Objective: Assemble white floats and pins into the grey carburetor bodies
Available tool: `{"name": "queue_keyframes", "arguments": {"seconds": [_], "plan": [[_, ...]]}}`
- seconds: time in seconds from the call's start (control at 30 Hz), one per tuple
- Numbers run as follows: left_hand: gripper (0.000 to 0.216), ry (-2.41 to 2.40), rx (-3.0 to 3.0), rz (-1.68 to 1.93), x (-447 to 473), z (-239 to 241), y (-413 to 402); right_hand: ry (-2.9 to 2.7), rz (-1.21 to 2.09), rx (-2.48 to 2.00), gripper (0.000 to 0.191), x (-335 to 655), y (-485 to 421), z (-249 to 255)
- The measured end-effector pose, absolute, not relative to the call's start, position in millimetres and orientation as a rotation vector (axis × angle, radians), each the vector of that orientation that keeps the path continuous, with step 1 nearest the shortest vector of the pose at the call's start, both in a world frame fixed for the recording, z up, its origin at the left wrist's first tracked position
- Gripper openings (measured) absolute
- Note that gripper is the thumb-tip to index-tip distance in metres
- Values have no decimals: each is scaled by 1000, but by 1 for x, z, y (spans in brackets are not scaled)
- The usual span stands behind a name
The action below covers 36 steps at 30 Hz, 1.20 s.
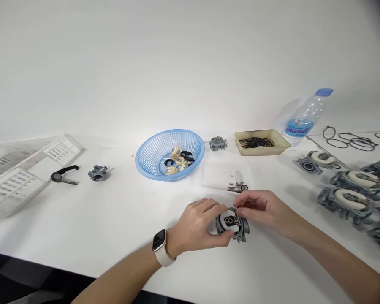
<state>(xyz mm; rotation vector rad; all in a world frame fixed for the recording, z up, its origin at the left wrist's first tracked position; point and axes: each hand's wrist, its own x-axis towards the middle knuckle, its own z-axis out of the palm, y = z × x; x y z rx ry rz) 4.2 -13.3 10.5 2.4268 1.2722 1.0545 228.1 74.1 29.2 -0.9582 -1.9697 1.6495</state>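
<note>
A grey metal carburetor (245, 227) with a white C-shaped float (224, 220) on its upper face rests on the white table. My left hand (198, 226), a watch on its wrist, grips the carburetor from the left, thumb at the near side and fingers at the far side. At the carburetor's far right edge, my right hand (259, 207) has thumb and index finger pinched together. Whatever is between those fingertips is too small to make out. Just beyond my hands lies a shallow clear tray (215, 177) with small metal pins and a black ring.
Behind stands a blue basket (139, 162) of white and black floats. A beige tray (277, 150) holds black rings, beside a water bottle (307, 114). Several carburetors (351, 200) crowd the right. Leftward are a small metal part (97, 173), a black tool (63, 173) and a white crate (15, 194).
</note>
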Motion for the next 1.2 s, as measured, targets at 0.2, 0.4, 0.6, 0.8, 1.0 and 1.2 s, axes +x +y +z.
{"name": "queue_keyframes", "arguments": {"seconds": [0.2,0.4,0.6,0.8,1.0,1.2], "plan": [[39,1339,2364,995,5,12,-16,-2069,1564,-1036,33,228,73,33],[42,1381,2346,944,6,11,-16,-2106,1615,-1017,35,228,74,31],[39,1417,2503,912,6,9,-16,-2184,1654,-1021,37,233,75,38],[41,1455,2565,881,5,13,-17,-2334,1547,-1050,38,240,75,40],[41,1471,2585,857,6,15,-20,-2445,1366,-1049,29,242,74,37],[39,1467,2575,837,5,15,-18,-2457,1360,-1051,30,242,73,37]]}}
